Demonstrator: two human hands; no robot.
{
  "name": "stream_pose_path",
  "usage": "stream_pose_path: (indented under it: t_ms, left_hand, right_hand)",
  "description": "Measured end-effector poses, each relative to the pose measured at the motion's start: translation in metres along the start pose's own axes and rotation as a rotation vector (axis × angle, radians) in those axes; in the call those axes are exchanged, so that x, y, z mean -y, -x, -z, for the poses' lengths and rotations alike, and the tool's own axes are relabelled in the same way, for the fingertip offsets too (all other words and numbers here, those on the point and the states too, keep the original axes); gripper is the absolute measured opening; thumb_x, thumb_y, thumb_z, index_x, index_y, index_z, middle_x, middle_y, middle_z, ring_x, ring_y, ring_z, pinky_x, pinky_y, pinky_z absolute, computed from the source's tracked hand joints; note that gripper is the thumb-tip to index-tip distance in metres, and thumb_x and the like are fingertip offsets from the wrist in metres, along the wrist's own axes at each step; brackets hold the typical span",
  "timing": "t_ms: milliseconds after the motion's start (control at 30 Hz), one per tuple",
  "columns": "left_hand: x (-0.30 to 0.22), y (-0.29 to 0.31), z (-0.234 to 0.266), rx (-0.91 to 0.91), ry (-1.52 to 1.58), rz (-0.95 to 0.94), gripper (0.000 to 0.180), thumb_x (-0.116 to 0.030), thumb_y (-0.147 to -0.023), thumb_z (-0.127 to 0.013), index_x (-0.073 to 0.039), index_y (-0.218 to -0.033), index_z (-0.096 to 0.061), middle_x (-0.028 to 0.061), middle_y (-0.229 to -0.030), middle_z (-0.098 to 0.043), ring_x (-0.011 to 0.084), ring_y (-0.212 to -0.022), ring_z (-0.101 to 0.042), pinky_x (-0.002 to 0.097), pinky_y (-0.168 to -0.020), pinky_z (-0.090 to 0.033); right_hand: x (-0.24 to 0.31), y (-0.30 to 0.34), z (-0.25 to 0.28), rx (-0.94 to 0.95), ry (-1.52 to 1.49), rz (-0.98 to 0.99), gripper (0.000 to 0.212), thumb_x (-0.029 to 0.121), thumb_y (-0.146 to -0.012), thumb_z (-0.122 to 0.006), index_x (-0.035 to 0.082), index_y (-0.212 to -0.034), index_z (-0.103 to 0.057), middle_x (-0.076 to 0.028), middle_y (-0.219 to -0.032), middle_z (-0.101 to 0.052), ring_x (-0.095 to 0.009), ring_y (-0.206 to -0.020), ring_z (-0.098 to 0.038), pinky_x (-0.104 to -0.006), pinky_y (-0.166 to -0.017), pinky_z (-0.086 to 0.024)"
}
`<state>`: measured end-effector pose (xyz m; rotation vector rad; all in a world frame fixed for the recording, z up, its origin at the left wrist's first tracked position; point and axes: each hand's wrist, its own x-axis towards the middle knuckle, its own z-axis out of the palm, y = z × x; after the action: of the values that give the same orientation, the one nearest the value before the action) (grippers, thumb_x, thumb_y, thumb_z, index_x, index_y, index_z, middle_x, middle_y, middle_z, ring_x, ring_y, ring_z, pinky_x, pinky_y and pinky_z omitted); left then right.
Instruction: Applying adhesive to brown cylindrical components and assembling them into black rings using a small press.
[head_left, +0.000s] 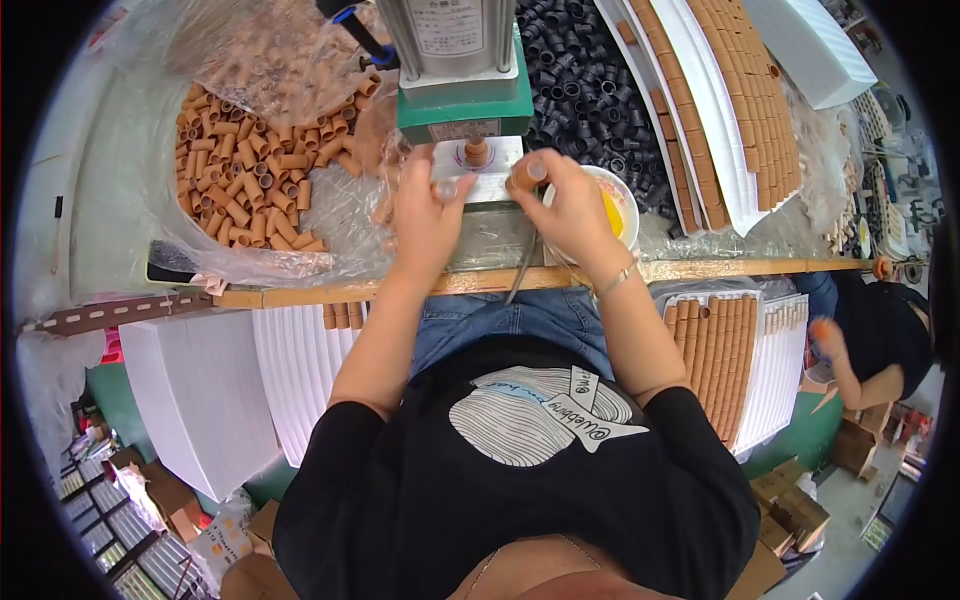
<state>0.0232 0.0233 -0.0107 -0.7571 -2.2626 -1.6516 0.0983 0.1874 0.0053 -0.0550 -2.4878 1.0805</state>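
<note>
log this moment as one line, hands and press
right hand: holds brown cylindrical tube | left hand: blurred, hold unclear | green boxy press: brown round piece beneath, over silver metal plate

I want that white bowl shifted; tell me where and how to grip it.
Probably pinch the white bowl by its right rim, coming from the right: the round, open-topped edge shows there, while the right hand covers its left.

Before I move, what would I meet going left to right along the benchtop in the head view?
Loose tubes, left hand, piece under the press, right hand holding a brown part, bowl, tube rows.
</note>
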Motion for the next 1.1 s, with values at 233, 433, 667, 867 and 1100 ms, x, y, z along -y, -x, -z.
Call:
stream_pose_path:
  t_ms: [233, 433, 667, 867, 1100]
  left_hand:
    - [0.041, -0.031, 0.007, 0.090, 0.425, 0.281, 0.040, -0.004, -0.076, -0.071, -0.001, -0.113, -0.057, 0.0186, -0.105, -0.061, 0.0340, -0.088, -0.061, 0.0362, -0.078, -0.048]
    - [0.052, -0.031, 0.010, 0.152, -0.042, -0.030, 0.033, -0.003, -0.075, -0.070, -0.001, -0.106, -0.058, 0.0158, -0.095, -0.060, 0.0324, -0.095, -0.058, 0.0356, -0.083, -0.047]
    - [0.042, -0.028, 0.022, 0.145, 0.067, 0.192, 0.030, -0.006, -0.076, -0.072, -0.003, -0.104, -0.060, 0.0109, -0.093, -0.061, 0.0277, -0.093, -0.061, 0.0332, -0.082, -0.048]
    - [-0.009, 0.020, 0.051, 0.298, -0.103, -0.058, 0.033, -0.003, -0.076, -0.075, 0.000, -0.106, -0.062, 0.0090, -0.102, -0.067, 0.0163, -0.090, -0.064, 0.0297, -0.080, -0.050]
    - [-0.015, 0.057, 0.033, 0.722, 0.750, 0.537, 0.060, -0.008, -0.079, -0.075, -0.004, -0.126, -0.037, 0.0119, -0.104, -0.062, 0.0198, -0.091, -0.065, 0.0317, -0.076, -0.053]
  right_hand:
    - [0.002, -0.044, -0.037, -0.040, 0.119, 0.023, 0.026, 0.019, -0.069, -0.076, 0.005, -0.086, -0.062, -0.011, -0.081, -0.063, -0.034, -0.085, -0.059, -0.0448, -0.074, -0.047]
    - [-0.010, -0.049, -0.048, 0.034, 0.101, -0.029, 0.027, 0.021, -0.069, -0.076, 0.007, -0.087, -0.061, -0.010, -0.085, -0.064, -0.032, -0.086, -0.060, -0.0451, -0.072, -0.048]
    - [-0.009, -0.043, -0.050, 0.031, 0.115, -0.016, 0.037, 0.023, -0.068, -0.079, 0.009, -0.097, -0.061, -0.009, -0.082, -0.063, -0.033, -0.085, -0.059, -0.0451, -0.074, -0.048]
    - [0.040, 0.003, 0.005, 0.128, -0.140, -0.164, 0.049, 0.029, -0.069, -0.083, 0.005, -0.105, -0.061, -0.006, -0.073, -0.056, -0.019, -0.065, -0.058, -0.0331, -0.060, -0.047]
    - [0.033, 0.034, 0.016, 0.414, -0.561, -0.148, 0.021, 0.011, -0.083, -0.073, 0.002, -0.098, -0.061, -0.001, -0.071, -0.061, -0.005, -0.054, -0.053, -0.0216, -0.048, -0.041]
